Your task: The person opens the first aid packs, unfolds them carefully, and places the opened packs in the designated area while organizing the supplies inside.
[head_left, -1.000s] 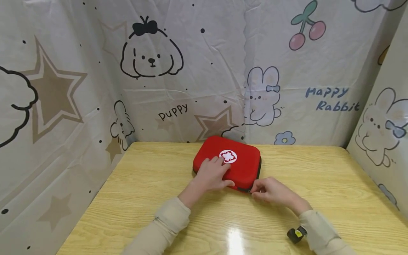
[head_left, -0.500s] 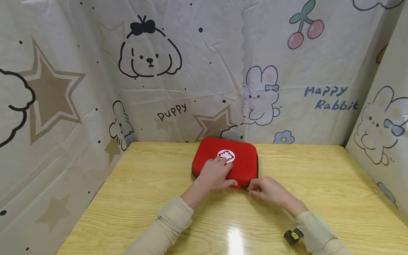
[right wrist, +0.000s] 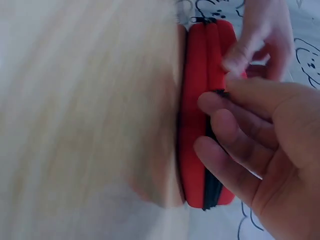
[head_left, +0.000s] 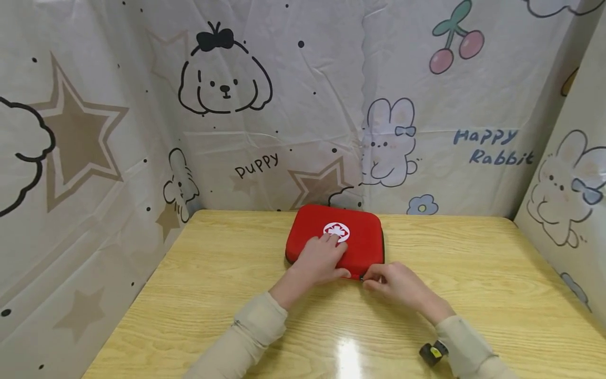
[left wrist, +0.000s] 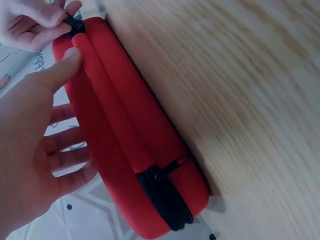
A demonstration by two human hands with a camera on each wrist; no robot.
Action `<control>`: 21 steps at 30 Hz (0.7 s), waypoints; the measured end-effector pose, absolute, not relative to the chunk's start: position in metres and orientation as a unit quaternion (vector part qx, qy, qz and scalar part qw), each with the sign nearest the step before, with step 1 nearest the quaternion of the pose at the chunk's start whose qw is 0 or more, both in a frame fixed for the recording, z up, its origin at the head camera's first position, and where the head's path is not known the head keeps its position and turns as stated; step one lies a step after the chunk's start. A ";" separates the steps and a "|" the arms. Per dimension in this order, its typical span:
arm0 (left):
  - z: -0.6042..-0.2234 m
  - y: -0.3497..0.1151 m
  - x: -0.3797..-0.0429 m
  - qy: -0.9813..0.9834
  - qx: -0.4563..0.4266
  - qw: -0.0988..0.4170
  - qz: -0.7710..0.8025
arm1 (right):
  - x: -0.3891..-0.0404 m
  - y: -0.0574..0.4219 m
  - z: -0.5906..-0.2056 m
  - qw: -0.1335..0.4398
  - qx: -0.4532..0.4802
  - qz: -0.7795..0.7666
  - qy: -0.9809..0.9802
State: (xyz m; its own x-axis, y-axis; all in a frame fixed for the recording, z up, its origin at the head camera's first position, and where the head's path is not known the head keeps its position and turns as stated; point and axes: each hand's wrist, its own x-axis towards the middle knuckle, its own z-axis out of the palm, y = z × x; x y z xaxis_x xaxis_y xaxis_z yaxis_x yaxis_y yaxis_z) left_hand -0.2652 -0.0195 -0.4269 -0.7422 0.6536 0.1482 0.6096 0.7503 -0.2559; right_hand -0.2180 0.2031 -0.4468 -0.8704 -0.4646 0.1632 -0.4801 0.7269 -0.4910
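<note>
A red zip case [head_left: 360, 255] with a white cross emblem [head_left: 336, 231] lies on the table. My left hand [head_left: 319, 260] rests on its lid, fingers spread over the top and thumb on the front edge. At the front right corner my right hand [head_left: 395, 284] pinches a black zipper pull [left wrist: 75, 23] between thumb and forefinger. Black zipper tape [right wrist: 212, 187] shows along the side beyond that pull. A second zipper pull [left wrist: 175, 165] hangs near the case's left end, beside more black tape. The case's inside is hidden.
The wooden table [head_left: 227, 237] extends around the case. A printed curtain [head_left: 303, 105] hangs behind and at both sides, close to the table's back edge. A small black device [head_left: 432, 353] sits at the right sleeve.
My right hand has moved left along the front edge with the zipper pull. The case has shifted slightly left early on. My left hand still rests on the lid.
</note>
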 end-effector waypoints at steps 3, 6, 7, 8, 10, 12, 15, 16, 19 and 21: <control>-0.426 -0.028 -0.266 -0.927 -0.349 0.106 0.087 | -0.226 0.209 -0.441 0.055 0.257 0.271 -0.926; -0.427 -0.036 -0.266 -0.923 -0.358 0.110 0.087 | -0.240 0.216 -0.435 0.103 0.259 0.278 -0.919; -0.427 -0.039 -0.266 -0.922 -0.362 0.111 0.086 | -0.245 0.218 -0.434 0.115 0.257 0.280 -0.918; -0.428 -0.040 -0.266 -0.921 -0.364 0.110 0.085 | -0.250 0.220 -0.432 0.123 0.253 0.282 -0.917; -0.428 -0.043 -0.265 -0.920 -0.368 0.108 0.083 | -0.262 0.223 -0.431 0.132 0.246 0.289 -0.916; -0.429 -0.045 -0.265 -0.920 -0.368 0.106 0.079 | -0.273 0.226 -0.430 0.136 0.245 0.296 -0.913; -0.430 -0.048 -0.265 -0.920 -0.368 0.109 0.074 | -0.287 0.229 -0.431 0.131 0.246 0.314 -0.908; -0.431 -0.049 -0.265 -0.920 -0.368 0.110 0.074 | -0.291 0.229 -0.432 0.128 0.246 0.318 -0.907; -0.431 -0.050 -0.265 -0.919 -0.370 0.116 0.071 | -0.301 0.230 -0.433 0.121 0.243 0.323 -0.907; -0.431 -0.050 -0.264 -0.918 -0.371 0.117 0.070 | -0.309 0.231 -0.435 0.119 0.239 0.319 -0.909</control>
State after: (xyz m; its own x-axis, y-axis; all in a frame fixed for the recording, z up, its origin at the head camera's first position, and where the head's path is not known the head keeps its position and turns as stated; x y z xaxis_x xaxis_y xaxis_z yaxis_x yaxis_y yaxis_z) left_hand -0.2640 -0.0505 -0.4309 -0.6970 0.6985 0.1621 0.6659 0.7144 -0.2149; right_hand -0.3090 0.2306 -0.4345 -0.8568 -0.3589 0.3702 -0.5116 0.6812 -0.5236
